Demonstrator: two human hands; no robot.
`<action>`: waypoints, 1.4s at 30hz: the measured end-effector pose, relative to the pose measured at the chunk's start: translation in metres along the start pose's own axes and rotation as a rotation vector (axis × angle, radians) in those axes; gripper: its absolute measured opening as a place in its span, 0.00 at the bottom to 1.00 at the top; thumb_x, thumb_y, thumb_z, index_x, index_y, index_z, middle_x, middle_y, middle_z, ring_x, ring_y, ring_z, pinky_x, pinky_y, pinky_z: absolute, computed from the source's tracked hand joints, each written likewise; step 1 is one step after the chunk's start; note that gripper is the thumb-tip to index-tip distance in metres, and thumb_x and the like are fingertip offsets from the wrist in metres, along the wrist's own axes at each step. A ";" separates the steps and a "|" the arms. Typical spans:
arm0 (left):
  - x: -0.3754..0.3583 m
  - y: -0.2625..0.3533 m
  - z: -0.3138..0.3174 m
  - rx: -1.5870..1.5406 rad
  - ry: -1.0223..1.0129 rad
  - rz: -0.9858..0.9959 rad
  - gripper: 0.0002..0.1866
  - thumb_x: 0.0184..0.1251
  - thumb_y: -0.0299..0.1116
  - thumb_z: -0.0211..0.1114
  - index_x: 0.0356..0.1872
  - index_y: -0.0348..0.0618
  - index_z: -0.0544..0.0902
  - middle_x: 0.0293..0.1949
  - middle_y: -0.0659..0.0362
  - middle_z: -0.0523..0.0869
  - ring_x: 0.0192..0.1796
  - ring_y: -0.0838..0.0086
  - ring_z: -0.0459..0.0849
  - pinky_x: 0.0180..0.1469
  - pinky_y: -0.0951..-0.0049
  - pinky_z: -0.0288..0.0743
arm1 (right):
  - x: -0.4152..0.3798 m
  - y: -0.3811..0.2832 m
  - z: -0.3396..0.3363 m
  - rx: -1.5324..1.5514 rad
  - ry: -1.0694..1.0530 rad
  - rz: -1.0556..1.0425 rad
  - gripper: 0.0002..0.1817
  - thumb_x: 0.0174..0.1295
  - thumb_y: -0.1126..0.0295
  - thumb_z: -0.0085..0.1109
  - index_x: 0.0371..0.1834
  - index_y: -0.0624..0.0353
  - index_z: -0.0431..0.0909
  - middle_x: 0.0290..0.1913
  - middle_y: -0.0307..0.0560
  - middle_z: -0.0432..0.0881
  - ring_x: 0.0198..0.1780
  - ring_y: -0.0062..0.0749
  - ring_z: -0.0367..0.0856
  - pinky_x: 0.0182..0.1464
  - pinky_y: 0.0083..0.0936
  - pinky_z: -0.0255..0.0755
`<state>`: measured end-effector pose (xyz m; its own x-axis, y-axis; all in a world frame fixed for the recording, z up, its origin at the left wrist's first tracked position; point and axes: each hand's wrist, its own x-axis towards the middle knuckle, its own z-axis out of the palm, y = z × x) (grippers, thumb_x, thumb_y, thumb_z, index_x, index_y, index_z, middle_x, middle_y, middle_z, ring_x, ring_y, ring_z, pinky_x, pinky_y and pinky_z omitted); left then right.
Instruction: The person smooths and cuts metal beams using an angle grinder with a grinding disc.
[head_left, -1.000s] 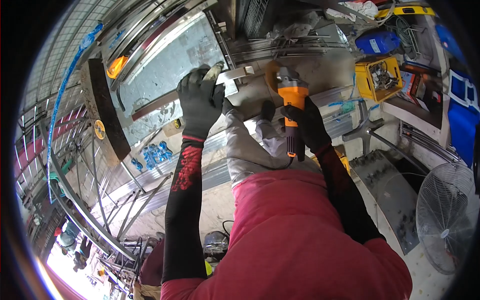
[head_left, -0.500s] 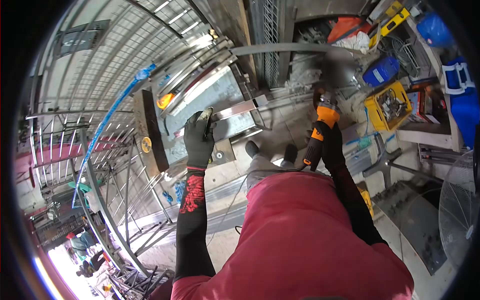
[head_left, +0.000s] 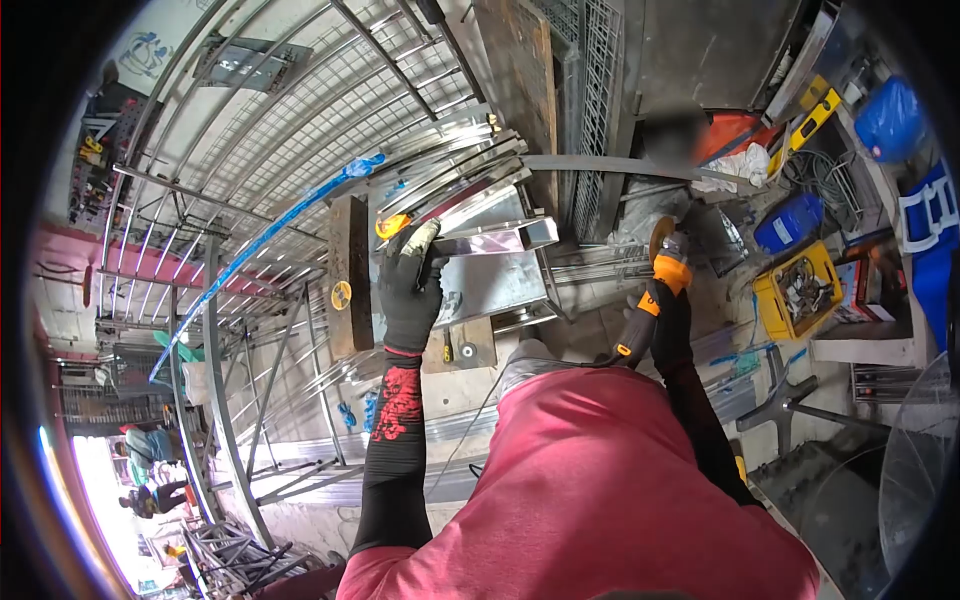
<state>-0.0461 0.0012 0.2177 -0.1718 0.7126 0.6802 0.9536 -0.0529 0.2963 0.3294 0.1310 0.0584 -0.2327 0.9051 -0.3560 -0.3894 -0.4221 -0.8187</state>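
Observation:
My left hand point(head_left: 412, 290), in a dark glove, is closed around the near end of a shiny metal tube point(head_left: 490, 241). The tube's open end points right, over a grey metal sheet point(head_left: 490, 287). My right hand point(head_left: 668, 325), also gloved, grips an orange and black angle grinder point(head_left: 645, 312) by its body. The grinder's brown disc point(head_left: 661, 238) is at its upper end, to the right of the tube and apart from it. An orange tape measure point(head_left: 392, 225) lies just above my left hand.
A rusty beam point(head_left: 348, 270) stands left of the sheet. Metal mesh and racks fill the left. At right are a yellow crate point(head_left: 798, 292), a blue container point(head_left: 789, 223), a metal chair base point(head_left: 783, 405) and a fan point(head_left: 915, 470). People are visible far lower left.
The view has shifted, so the surroundings appear lower and farther right. My right hand has tilted the grinder, and its disc now shows more clearly. The tube remains in my left hand.

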 end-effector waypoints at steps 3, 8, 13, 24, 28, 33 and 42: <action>0.007 -0.016 0.005 -0.034 -0.018 -0.001 0.22 0.70 0.28 0.75 0.65 0.42 0.88 0.62 0.45 0.90 0.66 0.46 0.87 0.69 0.55 0.82 | 0.005 0.007 0.004 0.017 0.069 -0.004 0.20 0.76 0.59 0.68 0.61 0.57 0.75 0.47 0.44 0.83 0.49 0.39 0.92 0.50 0.42 0.91; 0.068 -0.059 0.004 -0.001 0.059 0.070 0.12 0.70 0.34 0.77 0.48 0.41 0.87 0.51 0.43 0.88 0.55 0.41 0.85 0.58 0.48 0.79 | 0.044 0.065 -0.039 -0.899 0.097 -0.637 0.17 0.78 0.61 0.65 0.61 0.57 0.75 0.49 0.46 0.85 0.47 0.38 0.93 0.46 0.38 0.90; 0.219 -0.132 -0.013 0.225 0.070 0.219 0.13 0.72 0.40 0.75 0.49 0.43 0.89 0.45 0.50 0.90 0.50 0.47 0.88 0.52 0.51 0.81 | 0.004 0.028 0.011 -0.038 0.281 -0.079 0.21 0.76 0.57 0.68 0.63 0.56 0.76 0.50 0.45 0.84 0.47 0.37 0.90 0.48 0.40 0.90; 0.296 -0.318 0.176 0.417 -0.710 0.056 0.12 0.74 0.44 0.66 0.47 0.52 0.91 0.45 0.49 0.94 0.51 0.48 0.93 0.54 0.46 0.86 | -0.044 0.036 0.049 0.071 0.581 -0.007 0.20 0.72 0.59 0.71 0.61 0.52 0.77 0.51 0.43 0.83 0.51 0.45 0.90 0.49 0.47 0.89; 0.265 -0.359 0.225 0.401 -0.863 0.085 0.15 0.74 0.44 0.64 0.52 0.53 0.92 0.49 0.49 0.95 0.53 0.48 0.93 0.55 0.46 0.87 | -0.063 0.042 0.047 0.105 0.690 -0.005 0.20 0.71 0.61 0.72 0.61 0.52 0.78 0.51 0.44 0.85 0.49 0.48 0.91 0.49 0.49 0.90; 0.253 -0.364 0.250 0.395 -1.121 0.016 0.17 0.70 0.44 0.67 0.52 0.49 0.93 0.51 0.46 0.94 0.56 0.46 0.92 0.59 0.48 0.86 | -0.072 0.041 0.054 0.134 0.761 0.000 0.20 0.71 0.62 0.71 0.62 0.54 0.78 0.52 0.45 0.86 0.50 0.50 0.92 0.49 0.50 0.90; 0.256 -0.354 0.237 0.435 -1.219 0.026 0.22 0.72 0.47 0.67 0.58 0.46 0.91 0.55 0.42 0.93 0.59 0.45 0.91 0.63 0.49 0.84 | -0.060 0.046 0.044 0.109 0.728 -0.026 0.20 0.73 0.62 0.68 0.64 0.55 0.78 0.54 0.47 0.86 0.52 0.51 0.92 0.51 0.52 0.91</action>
<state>-0.3689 0.3679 0.1276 -0.0370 0.9013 -0.4315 0.9944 -0.0096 -0.1055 0.2865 0.0549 0.0615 0.4139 0.7039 -0.5772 -0.4821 -0.3684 -0.7949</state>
